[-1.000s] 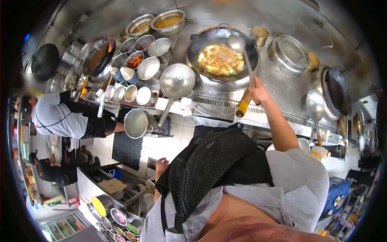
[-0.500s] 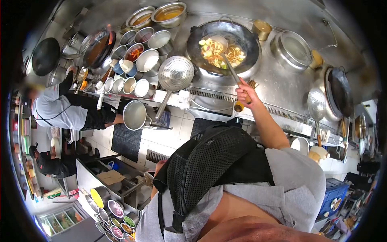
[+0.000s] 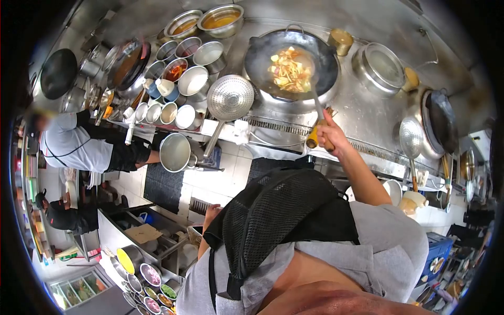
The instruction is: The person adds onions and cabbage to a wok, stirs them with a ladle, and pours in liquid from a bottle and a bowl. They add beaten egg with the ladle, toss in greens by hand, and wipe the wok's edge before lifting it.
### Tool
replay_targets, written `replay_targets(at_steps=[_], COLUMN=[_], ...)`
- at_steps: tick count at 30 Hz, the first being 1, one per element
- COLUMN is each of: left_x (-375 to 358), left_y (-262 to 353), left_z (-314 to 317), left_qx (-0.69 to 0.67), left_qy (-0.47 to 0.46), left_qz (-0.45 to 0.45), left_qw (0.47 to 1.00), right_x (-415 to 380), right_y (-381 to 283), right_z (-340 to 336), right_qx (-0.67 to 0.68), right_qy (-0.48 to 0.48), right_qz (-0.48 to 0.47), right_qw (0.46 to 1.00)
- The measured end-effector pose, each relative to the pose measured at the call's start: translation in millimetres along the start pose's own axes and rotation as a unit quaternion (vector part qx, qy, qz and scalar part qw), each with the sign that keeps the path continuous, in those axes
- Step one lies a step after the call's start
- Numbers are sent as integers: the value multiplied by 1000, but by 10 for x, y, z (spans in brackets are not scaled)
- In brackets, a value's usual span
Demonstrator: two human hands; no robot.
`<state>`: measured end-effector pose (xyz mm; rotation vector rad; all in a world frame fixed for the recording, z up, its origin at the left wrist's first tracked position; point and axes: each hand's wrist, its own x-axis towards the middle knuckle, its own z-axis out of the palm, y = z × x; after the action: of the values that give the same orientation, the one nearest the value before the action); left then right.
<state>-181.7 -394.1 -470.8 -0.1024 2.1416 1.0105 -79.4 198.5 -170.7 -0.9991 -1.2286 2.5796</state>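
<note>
My right hand (image 3: 333, 135) is closed round the wooden handle of a ladle (image 3: 317, 104), whose metal shaft slants into a large black wok (image 3: 257, 58). The ladle's bowl is blurred by steam at the wok's right side. Noodle-like strips and pale chunks of food (image 3: 290, 71) lie heaped in the middle of the wok. Beside my right hand a second yellowish wooden handle (image 3: 312, 138) sticks out by the stove's front edge. Low by my left side, my left hand (image 3: 212, 214) is partly hidden by black mesh fabric (image 3: 268, 215) on my chest; its grip is not clear.
A perforated skimmer (image 3: 231, 97) rests left of the wok, near several metal pots. A metal pot (image 3: 175, 152) juts out at the stove's front. Stacked pans (image 3: 380, 65) stand right. A person (image 3: 79, 139) works at left, another farther behind. Filled bowls (image 3: 151, 274) stand lower left.
The ladle has swung from the food's upper middle to the wok's right side, my right hand shifting slightly right and down. The food is gathered into one heap, with more steam. My left hand shows more.
</note>
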Motion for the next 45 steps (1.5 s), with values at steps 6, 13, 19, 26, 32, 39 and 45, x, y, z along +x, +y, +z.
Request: replay_targets(at_steps=[6, 13, 19, 26, 32, 39, 45], left_x=[-399, -612, 197, -28, -359, -601, 386], left_y=[668, 1573, -84, -403, 153, 1117, -535], left_z=[-151, -361, -231, -225, -200, -244, 14], left_qx=[-42, -107, 220, 56, -19, -164, -238], left_qy=[1, 11, 0, 72, 42, 3, -30], left_qz=[-61, -94, 115, 45, -59, -101, -57], left_qw=[997, 990, 969, 995, 997, 981, 969], right_x=[632, 403, 506, 479, 566, 632, 513], right_y=[-12, 395, 26, 464, 35, 555, 55], right_z=[-196, 324, 226, 407, 164, 433, 173], right_qx=[-10, -259, -15, -294, 25, -258, 3], right_qy=[-34, 126, -46, 144, -39, 118, -11], right_qz=[5, -90, 27, -83, 33, -100, 53], right_qw=[999, 953, 998, 941, 998, 954, 999])
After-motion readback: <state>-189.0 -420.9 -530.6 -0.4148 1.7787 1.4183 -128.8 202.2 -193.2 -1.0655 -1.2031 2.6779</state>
